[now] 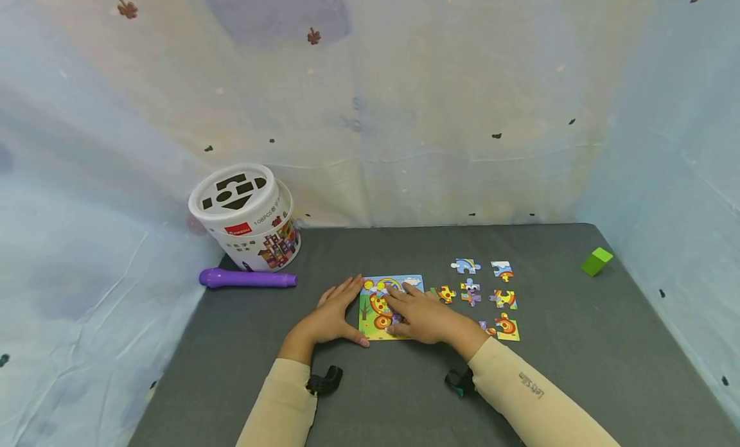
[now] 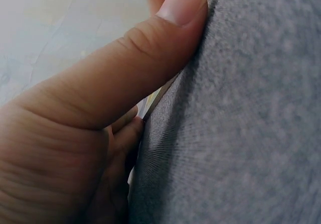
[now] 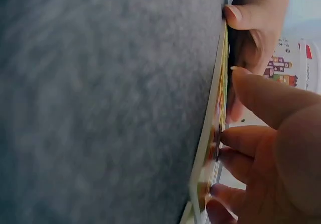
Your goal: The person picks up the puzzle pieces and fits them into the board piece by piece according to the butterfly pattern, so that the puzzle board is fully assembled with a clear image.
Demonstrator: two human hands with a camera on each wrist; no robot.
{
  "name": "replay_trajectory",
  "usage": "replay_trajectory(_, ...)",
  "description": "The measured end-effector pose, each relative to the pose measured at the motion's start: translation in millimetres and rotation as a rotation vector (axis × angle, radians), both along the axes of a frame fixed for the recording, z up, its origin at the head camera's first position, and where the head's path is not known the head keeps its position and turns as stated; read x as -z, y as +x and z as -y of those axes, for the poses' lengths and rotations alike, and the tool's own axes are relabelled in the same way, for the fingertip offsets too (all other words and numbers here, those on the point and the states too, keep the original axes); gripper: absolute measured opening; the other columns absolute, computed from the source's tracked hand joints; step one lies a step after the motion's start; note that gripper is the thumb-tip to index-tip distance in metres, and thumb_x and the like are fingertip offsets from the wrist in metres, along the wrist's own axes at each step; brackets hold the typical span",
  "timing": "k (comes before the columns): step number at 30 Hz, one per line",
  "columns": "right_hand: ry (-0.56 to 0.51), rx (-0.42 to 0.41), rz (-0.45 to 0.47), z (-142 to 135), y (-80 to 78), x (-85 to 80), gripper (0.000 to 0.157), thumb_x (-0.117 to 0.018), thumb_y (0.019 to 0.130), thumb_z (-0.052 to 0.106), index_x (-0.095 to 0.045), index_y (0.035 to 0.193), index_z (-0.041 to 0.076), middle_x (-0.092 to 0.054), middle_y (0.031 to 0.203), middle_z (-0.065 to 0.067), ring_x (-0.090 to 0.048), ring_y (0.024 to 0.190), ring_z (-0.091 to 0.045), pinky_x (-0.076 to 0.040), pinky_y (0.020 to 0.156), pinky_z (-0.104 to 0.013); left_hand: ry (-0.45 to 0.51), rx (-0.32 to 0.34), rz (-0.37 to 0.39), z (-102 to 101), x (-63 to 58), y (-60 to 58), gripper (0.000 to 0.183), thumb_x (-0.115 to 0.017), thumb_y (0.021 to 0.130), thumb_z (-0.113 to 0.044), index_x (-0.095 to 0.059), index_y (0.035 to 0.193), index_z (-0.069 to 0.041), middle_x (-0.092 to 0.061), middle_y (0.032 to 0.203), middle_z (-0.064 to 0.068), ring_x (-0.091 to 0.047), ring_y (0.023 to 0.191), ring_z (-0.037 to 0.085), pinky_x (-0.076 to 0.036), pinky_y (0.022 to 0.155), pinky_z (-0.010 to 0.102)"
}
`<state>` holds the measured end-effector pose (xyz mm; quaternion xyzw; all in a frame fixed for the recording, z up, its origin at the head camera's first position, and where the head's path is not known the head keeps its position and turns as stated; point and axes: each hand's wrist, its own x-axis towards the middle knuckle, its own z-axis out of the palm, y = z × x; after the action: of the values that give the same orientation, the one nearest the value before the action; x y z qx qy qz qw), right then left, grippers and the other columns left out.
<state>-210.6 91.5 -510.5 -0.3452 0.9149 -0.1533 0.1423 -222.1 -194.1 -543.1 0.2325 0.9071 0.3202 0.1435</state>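
Fingers spread, not clenched, the right hand [image 1: 424, 315] rests on the puzzle [image 1: 377, 306] on the table [image 1: 381, 395]; the left hand [image 1: 334, 317] lies along its left edge, fingers straight. Uneven pressure could pop pieces [image 1: 382, 322] loose.

The forearms [image 1: 534, 392] slant inward; the left grip [image 1: 331, 320] spreads its thumb [image 2: 135, 58] wide, the right grip [image 1: 430, 317] lies palm down, fingers [image 1: 399, 298] apart.

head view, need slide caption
Right hand resting on a colourful rectangular puzzle board, left hand at its left edge, loose multicoloured interlocking pieces to the right.
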Motion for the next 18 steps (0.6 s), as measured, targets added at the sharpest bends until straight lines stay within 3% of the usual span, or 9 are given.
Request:
replay_trajectory(7,0.034,0.001,0.027,11,-1.7,-1.2,0.081,-0.056,0.109,0.062,-0.034,0.174,0.019,-0.020,0.180,0.000,-0.013,0.164,-0.036,-0.023,0.119,-0.075,0.004,0.012,-0.006,0,0.8,0.2,0.142,-0.103,0.070,-0.052,-0.017,0.177,-0.016,-0.014,0.181,0.001,-0.007,0.165,0.024,-0.003,0.127,0.061)
replay_trajectory(18,-0.016,-0.001,0.061,19,-10.2,3.9,0.093,-0.065,0.102,0.069,-0.031,0.175,0.022,-0.017,0.180,0.004,-0.007,0.165,-0.036,-0.016,0.120,-0.076,0.001,0.006,0.008,0,1.8,-1.0,0.142,-0.102,0.071,-0.056,-0.015,0.177,-0.020,-0.011,0.181,-0.005,-0.004,0.165,0.019,-0.003,0.128,0.058)
